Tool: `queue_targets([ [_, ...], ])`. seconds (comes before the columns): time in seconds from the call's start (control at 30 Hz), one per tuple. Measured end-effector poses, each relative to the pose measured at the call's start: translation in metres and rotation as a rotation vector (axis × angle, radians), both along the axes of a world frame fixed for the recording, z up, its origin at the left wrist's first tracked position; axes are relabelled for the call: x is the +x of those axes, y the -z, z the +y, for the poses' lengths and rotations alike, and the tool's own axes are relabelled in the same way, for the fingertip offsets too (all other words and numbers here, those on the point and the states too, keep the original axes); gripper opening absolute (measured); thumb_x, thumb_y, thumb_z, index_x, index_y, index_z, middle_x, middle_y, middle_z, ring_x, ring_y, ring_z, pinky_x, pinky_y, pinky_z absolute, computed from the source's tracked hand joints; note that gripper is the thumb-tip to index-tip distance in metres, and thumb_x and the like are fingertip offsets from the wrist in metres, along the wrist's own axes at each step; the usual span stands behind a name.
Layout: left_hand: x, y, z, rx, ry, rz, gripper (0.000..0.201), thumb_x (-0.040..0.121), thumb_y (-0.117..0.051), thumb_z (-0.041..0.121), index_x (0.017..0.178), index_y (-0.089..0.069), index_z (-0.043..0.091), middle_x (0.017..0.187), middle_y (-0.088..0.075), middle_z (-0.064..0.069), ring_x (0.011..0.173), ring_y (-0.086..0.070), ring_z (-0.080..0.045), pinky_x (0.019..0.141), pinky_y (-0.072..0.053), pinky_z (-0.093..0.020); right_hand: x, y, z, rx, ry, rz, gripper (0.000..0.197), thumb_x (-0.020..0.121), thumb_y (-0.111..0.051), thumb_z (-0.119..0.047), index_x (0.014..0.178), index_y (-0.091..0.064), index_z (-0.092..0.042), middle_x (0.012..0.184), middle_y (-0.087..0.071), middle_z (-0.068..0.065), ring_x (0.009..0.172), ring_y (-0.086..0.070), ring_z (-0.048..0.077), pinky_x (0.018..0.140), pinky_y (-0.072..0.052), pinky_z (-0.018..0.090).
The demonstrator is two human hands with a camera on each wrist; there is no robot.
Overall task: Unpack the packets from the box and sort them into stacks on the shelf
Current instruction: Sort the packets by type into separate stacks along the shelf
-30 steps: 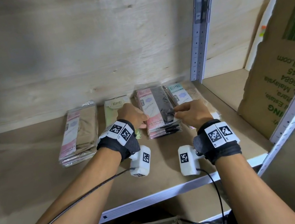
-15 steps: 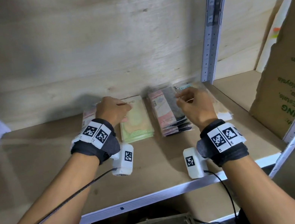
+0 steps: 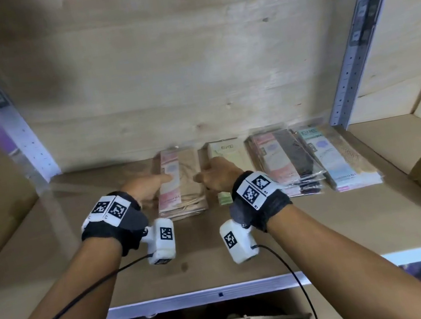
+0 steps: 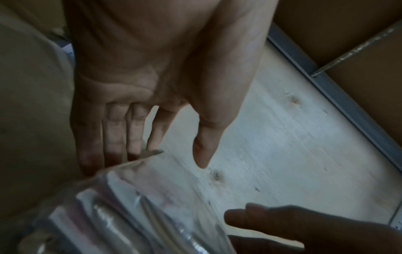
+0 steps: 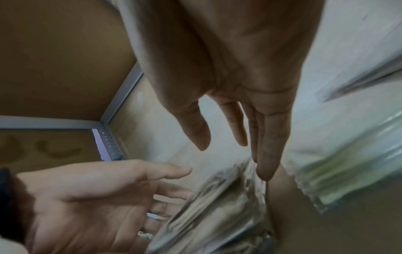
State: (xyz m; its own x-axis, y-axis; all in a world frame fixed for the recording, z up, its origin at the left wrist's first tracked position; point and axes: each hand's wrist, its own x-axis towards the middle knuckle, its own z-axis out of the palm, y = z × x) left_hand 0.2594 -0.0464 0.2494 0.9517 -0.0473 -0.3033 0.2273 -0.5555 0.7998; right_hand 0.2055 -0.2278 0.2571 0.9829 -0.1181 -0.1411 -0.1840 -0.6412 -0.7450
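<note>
Label "EHE" on green stack | left hand, right hand fingers straight, holding nothing

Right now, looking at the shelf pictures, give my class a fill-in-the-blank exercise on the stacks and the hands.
1. The shelf holds ____ stacks of packets.
2. Both hands flank the ____ stack at the left end.
3. The left hand has its fingers ____, gripping nothing.
4. The right hand partly hides the ____ stack, second from left.

Missing words: four; beige; straight; green
</note>
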Motion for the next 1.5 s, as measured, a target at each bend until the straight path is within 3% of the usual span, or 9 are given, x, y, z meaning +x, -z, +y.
queue_targets([
  [0.07, 0.002, 0.006, 0.001, 0.015, 0.028, 0.004, 0.032, 0.086, -0.073, 0.035, 0.107, -0.070, 0.012, 0.109, -0.073, -0.010, 0.100, -0.069, -0.029, 0.085, -0.055, -0.038, 0.005, 0.004, 0.006, -0.058, -0.004, 0.045, 0.032, 0.091, -0.059, -0.033, 0.106, -0.061, -0.005, 0.097, -0.057, 0.007, 0.091, -0.056, 0.024, 0.073, -0.046, 0.032],
  [0.23, 0.005, 0.013, 0.004, 0.025, 0.061, -0.003, 0.026, 0.083, -0.077, 0.031, 0.101, -0.073, 0.012, 0.099, -0.076, -0.007, 0.080, -0.070, -0.021, 0.066, -0.049, -0.028, 0.008, 0.012, 0.013, -0.085, 0.035, 0.077, 0.026, 0.088, -0.062, -0.028, 0.099, -0.061, -0.004, 0.093, -0.060, 0.008, 0.086, -0.059, 0.025, 0.066, -0.044, 0.028],
  [0.43, 0.008, 0.017, 0.008, 0.006, 0.053, -0.009, 0.033, 0.078, -0.082, 0.031, 0.103, -0.073, 0.011, 0.098, -0.077, -0.008, 0.093, -0.072, -0.028, 0.094, -0.056, -0.044, 0.010, 0.012, 0.017, -0.091, 0.043, 0.081, 0.029, 0.086, -0.066, -0.025, 0.102, -0.064, -0.001, 0.095, -0.062, 0.009, 0.089, -0.061, 0.024, 0.070, -0.046, 0.029],
  [0.67, 0.010, 0.015, 0.010, 0.029, 0.054, -0.017, 0.036, 0.077, -0.082, 0.032, 0.104, -0.072, 0.011, 0.099, -0.077, -0.006, 0.095, -0.072, -0.027, 0.096, -0.055, -0.047, 0.010, 0.010, 0.018, -0.102, 0.034, 0.078, 0.025, 0.086, -0.066, -0.027, 0.095, -0.062, -0.004, 0.089, -0.058, 0.006, 0.084, -0.057, 0.022, 0.057, -0.040, 0.025],
  [0.77, 0.009, 0.011, 0.008, 0.072, 0.032, -0.024, 0.042, 0.078, -0.080, 0.034, 0.109, -0.070, 0.007, 0.105, -0.075, -0.009, 0.094, -0.070, -0.027, 0.084, -0.057, -0.042, 0.003, 0.004, 0.010, -0.068, 0.009, 0.052, 0.028, 0.088, -0.065, -0.032, 0.100, -0.062, -0.006, 0.096, -0.062, 0.009, 0.092, -0.061, 0.027, 0.069, -0.048, 0.030],
  [0.9, -0.001, -0.012, -0.013, 0.222, -0.072, -0.313, 0.057, 0.081, -0.075, 0.038, 0.126, -0.061, 0.006, 0.130, -0.062, -0.014, 0.113, -0.058, -0.032, 0.088, -0.049, -0.038, -0.015, -0.007, -0.025, 0.034, 0.080, -0.089, 0.051, 0.092, -0.063, -0.034, 0.134, -0.054, -0.007, 0.124, -0.065, 0.010, 0.111, -0.064, 0.029, 0.101, -0.049, 0.040],
  [1.07, -0.026, -0.037, -0.071, 0.077, 0.071, -0.586, 0.057, 0.084, -0.068, 0.038, 0.136, -0.057, 0.017, 0.135, -0.060, -0.005, 0.125, -0.054, -0.025, 0.105, -0.045, -0.037, -0.041, -0.024, -0.098, 0.023, 0.256, -0.283, 0.032, 0.093, -0.063, -0.025, 0.124, -0.064, -0.016, 0.114, -0.069, 0.000, 0.107, -0.064, 0.017, 0.091, -0.047, 0.024],
  [1.27, -0.059, -0.032, -0.160, -0.249, 0.325, -0.221, 0.019, 0.085, -0.072, 0.027, 0.101, -0.066, 0.021, 0.112, -0.066, -0.004, 0.107, -0.062, -0.023, 0.098, -0.054, -0.049, -0.070, -0.012, -0.174, 0.033, 0.477, -0.329, 0.033, 0.093, -0.061, -0.019, 0.125, -0.065, -0.014, 0.119, -0.069, 0.003, 0.094, -0.062, 0.015, 0.068, -0.047, 0.008],
  [1.5, -0.061, -0.022, -0.211, -0.193, 0.363, -0.002, 0.054, 0.089, -0.068, 0.029, 0.137, -0.051, 0.012, 0.134, -0.057, -0.006, 0.111, -0.057, -0.023, 0.090, -0.058, -0.039, -0.078, 0.024, -0.192, 0.251, 0.502, -0.223, 0.042, 0.091, -0.062, -0.017, 0.132, -0.058, -0.009, 0.125, -0.066, 0.010, 0.110, -0.062, 0.025, 0.103, -0.046, 0.038],
])
